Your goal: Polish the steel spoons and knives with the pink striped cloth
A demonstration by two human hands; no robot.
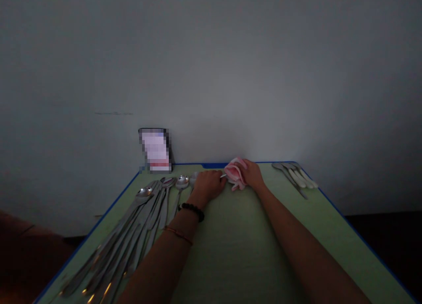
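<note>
The left hand (209, 184) grips a thin handle (223, 175) (likely hard and slippery, best held near its end); the right hand (254, 173) clutches soft-looking pink cloth (234, 173).

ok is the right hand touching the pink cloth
Touching: the head view plainly shows the right hand holding the pink cloth, which is bunched up against it.

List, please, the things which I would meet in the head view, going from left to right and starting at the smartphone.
Smartphone, shiny metal spoon, left hand, thin utensil stem, pink-and-white cloth, right hand, white-handled cutlery.
</note>
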